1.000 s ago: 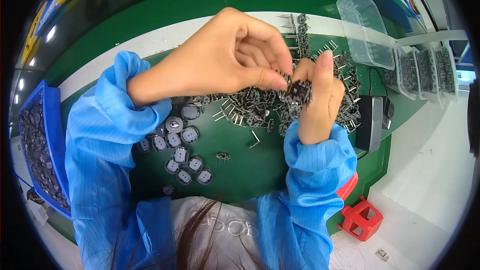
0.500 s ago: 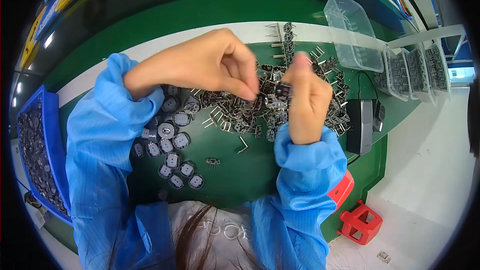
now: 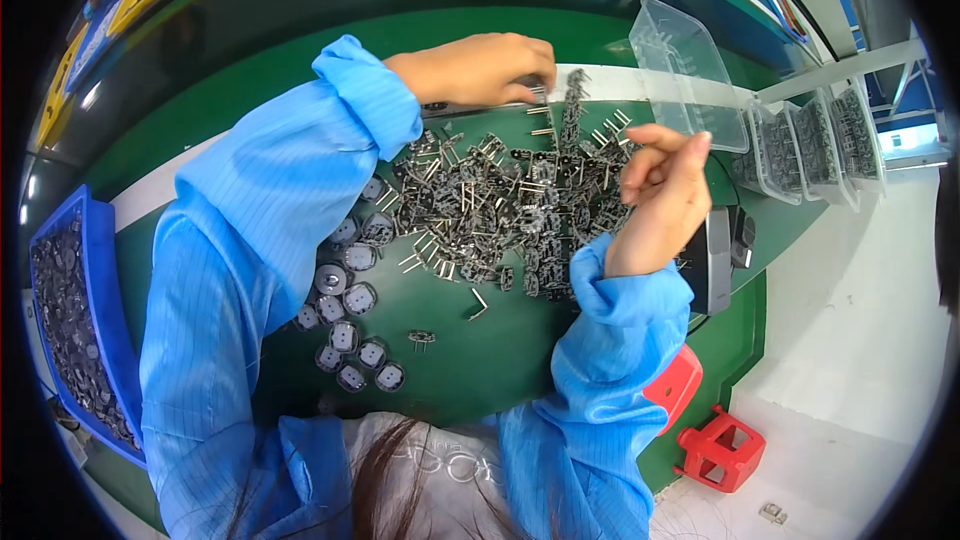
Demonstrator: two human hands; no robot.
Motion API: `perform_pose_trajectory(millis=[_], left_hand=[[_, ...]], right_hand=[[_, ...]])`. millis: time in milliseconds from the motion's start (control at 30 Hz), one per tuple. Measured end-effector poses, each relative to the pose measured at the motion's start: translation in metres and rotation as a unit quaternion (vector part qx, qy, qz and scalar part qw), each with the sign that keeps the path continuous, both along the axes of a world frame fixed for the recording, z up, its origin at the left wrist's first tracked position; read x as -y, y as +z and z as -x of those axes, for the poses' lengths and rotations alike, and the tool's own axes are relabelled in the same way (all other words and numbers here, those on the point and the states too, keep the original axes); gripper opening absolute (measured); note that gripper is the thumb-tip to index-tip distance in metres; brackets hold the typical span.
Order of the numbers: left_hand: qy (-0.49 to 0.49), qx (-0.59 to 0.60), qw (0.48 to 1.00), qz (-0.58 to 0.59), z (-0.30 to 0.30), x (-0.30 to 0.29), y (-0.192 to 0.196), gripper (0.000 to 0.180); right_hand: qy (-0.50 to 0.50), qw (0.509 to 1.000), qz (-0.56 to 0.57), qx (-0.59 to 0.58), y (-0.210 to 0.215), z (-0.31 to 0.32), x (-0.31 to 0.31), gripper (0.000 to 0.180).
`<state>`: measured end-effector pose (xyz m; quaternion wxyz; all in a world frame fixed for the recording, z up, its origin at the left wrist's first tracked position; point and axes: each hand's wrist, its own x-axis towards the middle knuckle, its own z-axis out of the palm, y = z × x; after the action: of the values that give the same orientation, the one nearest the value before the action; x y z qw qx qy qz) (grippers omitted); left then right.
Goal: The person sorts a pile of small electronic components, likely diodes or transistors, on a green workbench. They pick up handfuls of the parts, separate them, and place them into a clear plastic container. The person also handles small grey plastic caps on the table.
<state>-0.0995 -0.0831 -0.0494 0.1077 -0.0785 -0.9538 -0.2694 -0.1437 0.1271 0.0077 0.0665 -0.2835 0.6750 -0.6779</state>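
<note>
My left hand (image 3: pixel 485 70) reaches across to the far side of the table. Its thumb and fingers close around the far end of a row of small black parts with metal pins (image 3: pixel 541 120), and the fingertips partly hide the pinched part. My right hand (image 3: pixel 662 202) is raised over the right side of a pile of similar black pinned parts (image 3: pixel 470 190). Its fingers are loosely bent, apart from the thumb, with nothing visible in them. A second upright row of black parts (image 3: pixel 573 110) stands beside the first.
Round grey-and-black parts (image 3: pixel 344 337) lie left of the pile. A blue bin (image 3: pixel 95 315) of dark parts stands far left. Back right are a clear plastic box (image 3: pixel 685 70) and filled clear bins (image 3: pixel 815 145). A dark box-shaped device (image 3: pixel 712 260) sits at right; a red stool (image 3: pixel 722 448) is below.
My left hand has moved from above the pile to the far end of the pin row. My right hand has moved right, its fingers have loosened, and the black part it held is gone from it.
</note>
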Motion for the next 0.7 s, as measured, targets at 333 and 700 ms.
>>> perform_pose_trajectory(millis=[333,700], left_hand=[[0.086,-0.121,0.989,0.019,-0.069,-0.037,0.067,0.011],[0.007,-0.024,0.945,-0.326,-0.077,-0.062,0.071,0.025]], right_hand=[[-0.013,0.907,-0.075,-0.413,-0.025,-0.002,0.019,0.026],[0.104,0.956,0.074,0.265,-0.004,-0.033,0.010,0.054]])
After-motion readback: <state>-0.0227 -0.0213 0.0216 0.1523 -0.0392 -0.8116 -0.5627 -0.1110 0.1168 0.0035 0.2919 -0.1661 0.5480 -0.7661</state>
